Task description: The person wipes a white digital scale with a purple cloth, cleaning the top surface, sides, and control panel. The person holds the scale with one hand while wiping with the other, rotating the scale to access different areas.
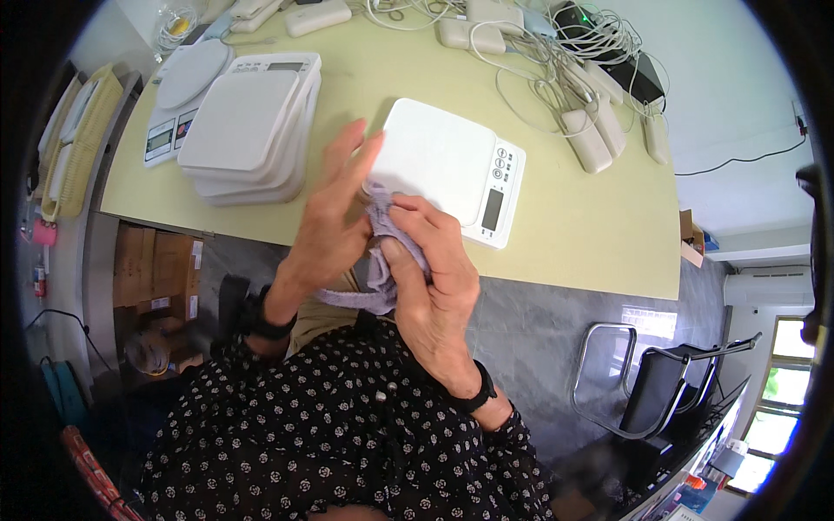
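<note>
A white digital kitchen scale (434, 161) lies on the pale yellow table (573, 226), its small display and round buttons toward the right. At its near left corner, my right hand (434, 278) pinches a crumpled purple cloth (382, 291) between thumb and fingers. The cloth touches or nearly touches the scale's edge, and part of it dangles past the table's front. My left hand (330, 208) is beside the scale's left side with its fingers stretched out; its thumb side is close to the cloth. Whether those fingers touch the scale is hard to see.
Several white scales (243, 122) are stacked at the left, beside a scale with a round platform (193, 78). White power banks (586, 139) and tangled white cables (556, 78) lie at the back right. A black chair (656, 391) stands on the floor at the right.
</note>
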Action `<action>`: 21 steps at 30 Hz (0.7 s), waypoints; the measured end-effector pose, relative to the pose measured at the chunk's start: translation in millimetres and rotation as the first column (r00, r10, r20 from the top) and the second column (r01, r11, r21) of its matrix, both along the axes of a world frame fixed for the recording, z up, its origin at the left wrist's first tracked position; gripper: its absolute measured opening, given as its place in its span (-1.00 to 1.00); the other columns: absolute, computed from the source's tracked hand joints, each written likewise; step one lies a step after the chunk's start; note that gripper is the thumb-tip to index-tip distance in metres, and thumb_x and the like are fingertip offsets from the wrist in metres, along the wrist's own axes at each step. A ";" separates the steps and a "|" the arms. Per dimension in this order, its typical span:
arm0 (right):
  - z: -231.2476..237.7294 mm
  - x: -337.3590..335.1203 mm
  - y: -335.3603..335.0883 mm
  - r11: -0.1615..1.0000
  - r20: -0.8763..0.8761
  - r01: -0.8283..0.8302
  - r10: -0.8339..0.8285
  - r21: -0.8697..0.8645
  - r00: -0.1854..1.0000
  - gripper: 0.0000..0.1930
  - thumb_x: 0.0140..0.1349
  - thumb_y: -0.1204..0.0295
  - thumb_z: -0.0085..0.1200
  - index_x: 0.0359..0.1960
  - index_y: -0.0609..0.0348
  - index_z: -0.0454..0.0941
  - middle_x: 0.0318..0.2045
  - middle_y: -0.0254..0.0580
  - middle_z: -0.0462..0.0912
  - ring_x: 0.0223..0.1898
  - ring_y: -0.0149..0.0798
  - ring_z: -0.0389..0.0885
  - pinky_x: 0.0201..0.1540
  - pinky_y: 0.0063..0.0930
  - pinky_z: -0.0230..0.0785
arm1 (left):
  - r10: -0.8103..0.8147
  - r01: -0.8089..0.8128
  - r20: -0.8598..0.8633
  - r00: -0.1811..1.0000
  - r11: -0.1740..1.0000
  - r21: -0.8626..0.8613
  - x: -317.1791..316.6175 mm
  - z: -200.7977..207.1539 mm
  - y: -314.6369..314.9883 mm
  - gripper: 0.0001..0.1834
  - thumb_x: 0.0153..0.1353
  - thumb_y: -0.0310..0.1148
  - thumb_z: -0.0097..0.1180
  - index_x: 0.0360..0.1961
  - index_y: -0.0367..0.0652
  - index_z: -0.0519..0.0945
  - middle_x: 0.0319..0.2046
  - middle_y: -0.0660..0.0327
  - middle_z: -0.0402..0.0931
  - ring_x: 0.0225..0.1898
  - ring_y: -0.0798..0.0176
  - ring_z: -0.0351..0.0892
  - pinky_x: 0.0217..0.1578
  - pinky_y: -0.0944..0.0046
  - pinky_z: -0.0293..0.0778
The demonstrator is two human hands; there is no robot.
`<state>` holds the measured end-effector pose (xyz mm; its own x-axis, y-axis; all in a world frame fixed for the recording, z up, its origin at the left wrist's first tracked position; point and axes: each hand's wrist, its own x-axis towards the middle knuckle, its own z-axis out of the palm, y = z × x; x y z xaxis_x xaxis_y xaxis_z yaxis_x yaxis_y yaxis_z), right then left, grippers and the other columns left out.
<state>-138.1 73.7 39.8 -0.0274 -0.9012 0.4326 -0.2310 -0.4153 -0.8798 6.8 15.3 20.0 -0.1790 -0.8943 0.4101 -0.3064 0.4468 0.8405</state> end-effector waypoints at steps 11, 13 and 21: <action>-8.1 -12.3 -23.0 0.928 -0.364 -0.030 -0.116 -0.372 0.924 -0.34 0.23 0.10 0.36 0.18 0.42 0.55 0.13 0.08 0.60 0.17 0.19 0.51 0.17 0.05 0.38 | 0.131 -0.096 -0.209 0.969 0.981 0.169 25.6 33.2 48.3 -0.33 0.03 -0.76 0.31 0.26 -0.27 0.63 0.14 0.08 0.56 0.03 0.24 0.63 0.10 0.34 0.51; -20.8 -21.8 -25.7 0.909 -0.490 0.134 -0.332 -0.395 0.806 -0.54 0.18 0.34 0.38 0.07 0.34 0.61 0.06 -0.04 0.64 0.10 0.12 0.57 0.19 0.02 0.36 | 0.230 -0.230 -0.018 0.973 0.973 -0.028 24.3 40.7 41.0 -0.36 0.07 -0.75 0.29 0.25 -0.28 0.63 0.07 0.07 0.55 -0.02 0.20 0.64 0.07 0.31 0.52; -47.2 -39.6 -30.0 0.868 -0.498 0.121 -0.385 -0.482 0.777 -0.73 0.12 0.58 0.30 -0.10 0.25 0.72 0.05 -0.17 0.66 0.13 0.00 0.59 0.20 -0.01 0.36 | 0.053 0.081 0.456 0.888 0.960 -0.269 -26.7 66.5 -43.9 -0.55 0.19 -0.62 0.23 0.13 -0.14 0.72 0.05 0.00 0.51 0.06 -0.07 0.63 0.07 0.15 0.58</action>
<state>-177.7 43.7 -7.4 0.1366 -0.6359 0.7596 -0.7732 -0.5478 -0.3196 -19.9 -28.5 86.5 -0.4168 -0.7545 0.5070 -0.6161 0.6446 0.4527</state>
